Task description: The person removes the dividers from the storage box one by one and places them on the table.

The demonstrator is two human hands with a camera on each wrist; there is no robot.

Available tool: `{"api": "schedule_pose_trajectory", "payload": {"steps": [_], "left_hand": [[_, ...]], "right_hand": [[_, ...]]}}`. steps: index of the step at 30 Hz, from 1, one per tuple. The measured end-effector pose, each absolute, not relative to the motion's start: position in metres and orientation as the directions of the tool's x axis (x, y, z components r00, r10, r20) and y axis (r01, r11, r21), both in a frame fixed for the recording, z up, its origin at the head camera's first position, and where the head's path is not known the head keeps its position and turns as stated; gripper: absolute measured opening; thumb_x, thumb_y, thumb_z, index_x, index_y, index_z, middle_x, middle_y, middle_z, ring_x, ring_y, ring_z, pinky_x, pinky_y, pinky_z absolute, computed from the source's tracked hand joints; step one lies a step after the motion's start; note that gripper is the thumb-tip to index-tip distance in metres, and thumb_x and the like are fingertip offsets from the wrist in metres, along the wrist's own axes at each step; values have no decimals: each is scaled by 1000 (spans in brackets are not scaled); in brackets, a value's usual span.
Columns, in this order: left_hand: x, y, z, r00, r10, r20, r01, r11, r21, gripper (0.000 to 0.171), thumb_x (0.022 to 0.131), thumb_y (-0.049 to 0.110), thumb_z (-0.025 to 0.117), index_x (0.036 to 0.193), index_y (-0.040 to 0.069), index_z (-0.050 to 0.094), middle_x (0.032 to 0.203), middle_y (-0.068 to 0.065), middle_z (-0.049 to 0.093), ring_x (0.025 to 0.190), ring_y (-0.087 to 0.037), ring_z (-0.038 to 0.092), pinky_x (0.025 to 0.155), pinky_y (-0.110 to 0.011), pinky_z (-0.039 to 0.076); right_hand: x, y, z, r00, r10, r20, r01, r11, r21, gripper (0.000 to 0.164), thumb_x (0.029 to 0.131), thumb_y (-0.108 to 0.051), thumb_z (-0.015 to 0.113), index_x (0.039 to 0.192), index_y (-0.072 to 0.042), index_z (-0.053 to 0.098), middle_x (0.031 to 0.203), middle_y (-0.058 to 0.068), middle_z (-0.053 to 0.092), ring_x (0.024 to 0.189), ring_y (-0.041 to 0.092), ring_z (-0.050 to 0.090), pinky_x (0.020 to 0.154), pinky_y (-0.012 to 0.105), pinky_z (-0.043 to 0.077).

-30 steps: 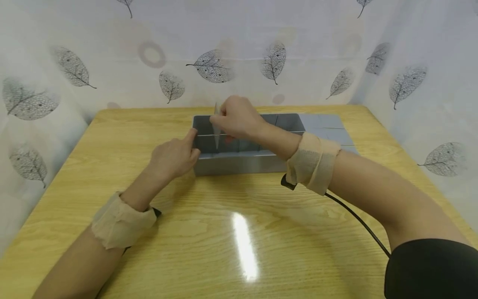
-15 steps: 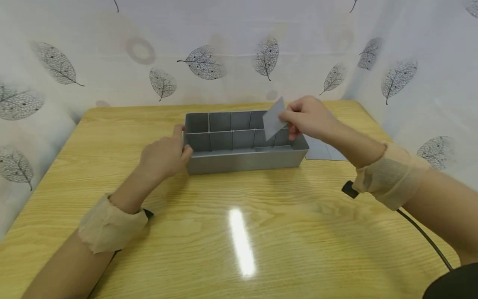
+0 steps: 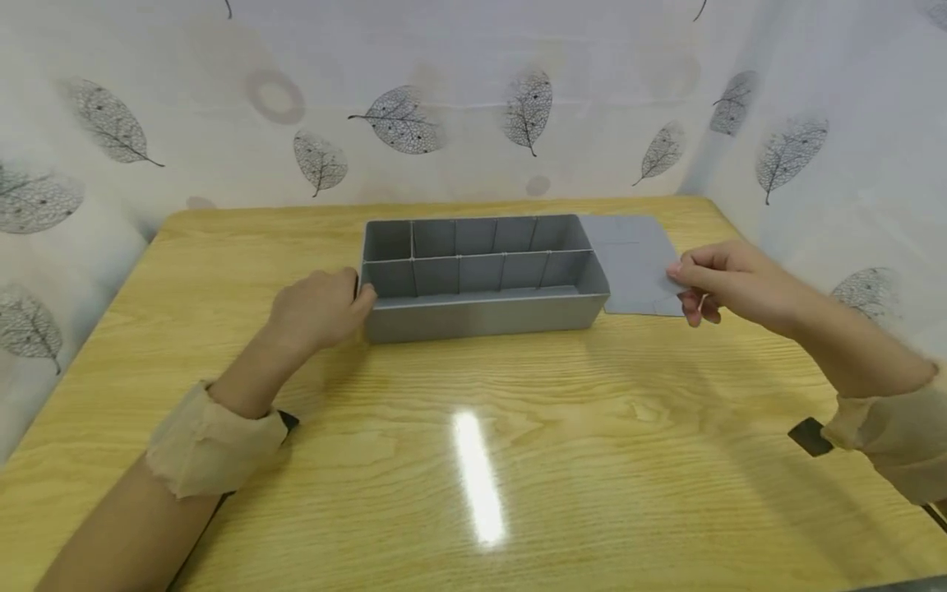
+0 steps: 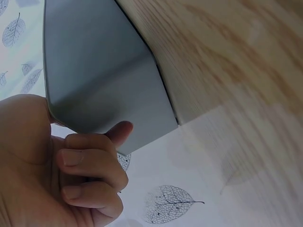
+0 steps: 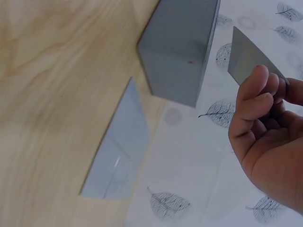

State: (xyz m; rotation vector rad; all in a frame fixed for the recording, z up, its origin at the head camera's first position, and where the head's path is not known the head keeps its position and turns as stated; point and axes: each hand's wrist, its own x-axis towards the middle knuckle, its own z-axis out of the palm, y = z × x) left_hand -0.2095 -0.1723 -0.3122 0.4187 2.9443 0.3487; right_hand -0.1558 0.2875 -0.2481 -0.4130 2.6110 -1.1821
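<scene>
A long grey divided box [image 3: 488, 319] stands near the far side of the table. One long divider [image 3: 481, 269] splits it lengthwise. A short cross divider [image 3: 412, 240] stands in the back row near the left. My left hand [image 3: 316, 311] grips the box's left end; in the left wrist view its index fingertip [image 4: 124, 131] touches the end wall and the lower fingers are curled. Right of the box, my right hand [image 3: 740, 284] pinches a thin grey divider panel [image 5: 253, 56] above flat grey panels [image 3: 625, 247]. In the head view the held panel blends with those below.
The box sits on a wood-grain table [image 3: 370, 460]. A white curtain with leaf prints [image 3: 444, 49] hangs behind and at both sides. The flat panels lie against the box's right end.
My right hand has carried the panel from over the left part of the box, across it, to the right above the flat panels. My left hand stays at the left end, its index finger lowered.
</scene>
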Motion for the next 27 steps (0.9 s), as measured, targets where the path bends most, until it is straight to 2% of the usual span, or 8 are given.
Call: {"api": "schedule_pose_trajectory", "payload": {"steps": [6,11,15,18,21,24,27], "left_hand": [[-210,-170,-311,-947,295,-128,254,930,266,45,94,42,21,78,11,49,70,-8,51,60,-24,48,47,-38,39],[-210,-170,-313,-948,291,-126,249,929,275,46,94,42,22,73,11,48,65,-7,49,55,-22,45,45,-36,37],[-210,-170,-316,-951,286,-122,243,929,280,46,93,42,22,72,11,48,64,-7,49,54,-22,45,45,-36,37],[-211,-170,-317,-950,287,-123,244,929,279,46,93,42,22,72,11,47,64,-7,50,55,-22,46,45,-36,38],[-211,-169,-317,-946,297,-130,252,927,278,46,94,42,21,72,11,47,65,-7,49,55,-22,46,45,-36,38],[-210,-170,-316,-944,302,-133,258,927,273,47,94,43,20,74,11,48,66,-8,49,56,-22,46,46,-37,38],[-210,-170,-315,-945,299,-129,257,928,271,48,94,44,20,74,11,48,66,-8,50,57,-23,47,46,-38,38]], "right_hand": [[-139,316,-273,-918,-314,-243,-40,683,-729,40,99,-33,38,84,3,49,67,15,51,57,28,50,47,34,40],[-138,321,-308,-835,-357,-418,84,669,-739,41,99,-33,37,83,4,45,67,11,47,56,29,49,45,32,38],[-139,322,-328,-800,-319,-508,124,741,-660,43,98,-35,39,76,1,48,61,7,48,50,24,51,43,28,38],[-141,324,-335,-823,-264,-502,80,822,-564,44,96,-39,42,71,-3,50,55,3,46,45,22,49,41,28,39],[-142,326,-336,-883,-242,-402,-55,904,-424,43,95,-41,45,67,-9,50,50,-1,44,41,16,44,43,29,39],[-143,321,-336,-912,-314,-265,-227,922,-313,40,94,-39,47,63,-15,45,49,-5,40,42,9,36,47,28,36],[-144,309,-337,-880,-440,-179,-389,884,-259,39,93,-40,48,61,-20,40,51,-9,34,46,5,31,48,26,32]]}}
